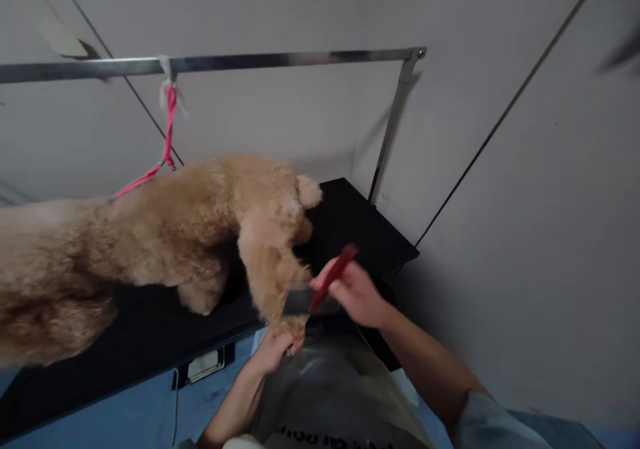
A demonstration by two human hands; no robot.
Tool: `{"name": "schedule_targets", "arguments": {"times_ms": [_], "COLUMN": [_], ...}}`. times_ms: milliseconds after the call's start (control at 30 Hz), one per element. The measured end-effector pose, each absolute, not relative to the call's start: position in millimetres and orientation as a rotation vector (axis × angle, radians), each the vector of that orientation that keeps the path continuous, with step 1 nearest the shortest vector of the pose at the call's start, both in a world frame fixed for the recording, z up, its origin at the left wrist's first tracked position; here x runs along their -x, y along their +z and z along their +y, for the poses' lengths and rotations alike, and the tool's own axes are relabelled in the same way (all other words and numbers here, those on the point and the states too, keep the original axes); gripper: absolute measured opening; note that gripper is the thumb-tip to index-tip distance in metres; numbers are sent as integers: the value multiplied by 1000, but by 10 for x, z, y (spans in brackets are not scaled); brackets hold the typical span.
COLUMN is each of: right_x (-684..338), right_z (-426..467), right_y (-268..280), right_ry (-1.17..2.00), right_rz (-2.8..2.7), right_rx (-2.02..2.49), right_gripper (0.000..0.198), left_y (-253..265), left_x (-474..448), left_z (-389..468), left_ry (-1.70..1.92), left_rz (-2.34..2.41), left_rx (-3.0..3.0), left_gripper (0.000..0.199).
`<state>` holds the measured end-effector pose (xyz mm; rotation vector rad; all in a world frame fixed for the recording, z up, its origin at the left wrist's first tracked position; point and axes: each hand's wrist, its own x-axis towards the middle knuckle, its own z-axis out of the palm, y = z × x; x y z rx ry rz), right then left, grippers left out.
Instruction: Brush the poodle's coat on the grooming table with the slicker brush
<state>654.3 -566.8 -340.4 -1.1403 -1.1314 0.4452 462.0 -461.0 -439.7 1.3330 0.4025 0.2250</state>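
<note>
A fluffy tan dog [150, 236] stands on a black grooming table [350, 216], its rear toward me. My left hand [273, 350] grips the paw of the dog's hind leg [273, 276] at the table's near edge. My right hand [356, 294] holds a brush with a red handle [334, 276] and a dark blurred head [299, 300] pressed against that leg's fur.
A pink leash [167, 136] ties the dog to a metal overhead bar [280, 58], held by an upright post [393, 126] at the table's right rear. Grey walls stand close behind and to the right. The floor is blue [125, 416].
</note>
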Motion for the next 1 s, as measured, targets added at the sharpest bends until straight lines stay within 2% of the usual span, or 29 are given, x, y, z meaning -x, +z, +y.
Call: {"name": "schedule_targets", "arguments": {"times_ms": [67, 200, 300, 367, 400, 533, 633, 700, 833, 933, 1000], "right_x": [-6527, -6574, -6531, -6520, -6533, -6583, -6522, -6512, -6587, -6551, -6515], "right_z": [-5626, -5504, -5459, -5408, -5378, -5348, -5416, -5430, -5418, -5440, -5440], "right_y": [-3385, -3273, -3214, -3205, -3198, -3148, -3149, -3166, -3201, -3269, -3323], "right_ry": [563, 190, 439, 632, 611, 184, 460, 570, 110, 401, 489], "right_rz": [-1184, -955, -1240, -1313, -1245, -920, -1237, -1251, -865, -1223, -1218], "right_rx": [1139, 1094, 1099, 1112, 1120, 1120, 1168, 1162, 1080, 1123, 1125], "right_gripper": [32, 27, 20, 19, 20, 19, 16, 16, 14, 15, 16], "left_y": [-4311, -4232, -4272, -4291, -4290, -4243, -4236, -4260, -4316, -4324, -4316], "left_x": [-4608, -4594, -4592, -4598, -4601, -4598, -4575, -4559, -4551, -4562, -4567], "left_z": [-4605, -4580, -4578, -4583, -4586, -4569, -4515, -4468, -4393, -4362, -4350], "left_ry": [146, 121, 103, 101, 109, 139, 125, 129, 106, 3, -4], "left_rz": [394, 351, 355, 360, 357, 363, 338, 312, 303, 257, 253], "left_rx": [-1229, -1248, -1257, -1209, -1187, -1163, -1158, -1155, -1182, -1185, -1113], "left_gripper": [39, 29, 24, 28, 30, 32, 26, 21, 13, 12, 16]}}
